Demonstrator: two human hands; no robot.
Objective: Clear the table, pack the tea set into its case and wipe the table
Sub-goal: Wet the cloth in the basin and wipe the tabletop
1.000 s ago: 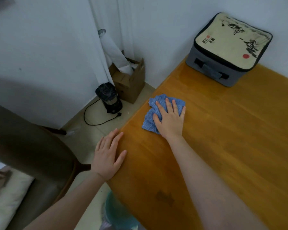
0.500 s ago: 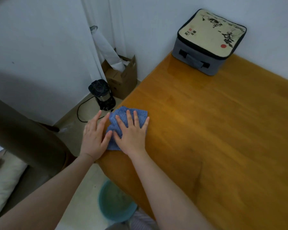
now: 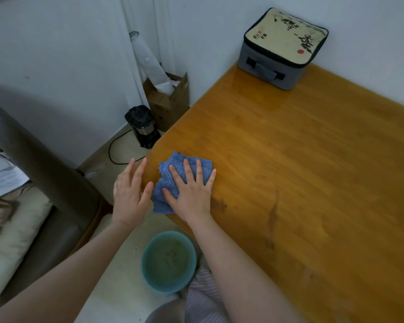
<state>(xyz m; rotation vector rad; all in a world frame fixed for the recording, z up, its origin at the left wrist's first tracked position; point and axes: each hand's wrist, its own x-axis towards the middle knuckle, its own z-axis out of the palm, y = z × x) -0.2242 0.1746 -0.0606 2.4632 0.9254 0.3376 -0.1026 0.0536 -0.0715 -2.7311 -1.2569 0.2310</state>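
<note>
— Both hands flat?
— Yes: right hand (image 3: pixel 191 197), fingers straight, presses the blue cloth (image 3: pixel 164 181) beneath them; left hand (image 3: pixel 130 194), fingers loose, just beside.
— Case (image 3: pixel 285 40)?
— Far beyond the fingertips, on the table (image 3: pixel 289 159).

This looks like a room in a home, most likely a living room. A varnished wooden table (image 3: pixel 289 159) stands in a corner between plain white walls, with a zipped fabric case (image 3: pixel 282 50) on its far corner. Left of the table is a brown sofa (image 3: pixel 44 164) with a pale cushion (image 3: pixel 9 248). On the pale floor along the table's left edge sit a cardboard box (image 3: pixel 170 103), a small black appliance (image 3: pixel 141 125) (its cord trailing loose) and a teal basin (image 3: pixel 168 261).
</note>
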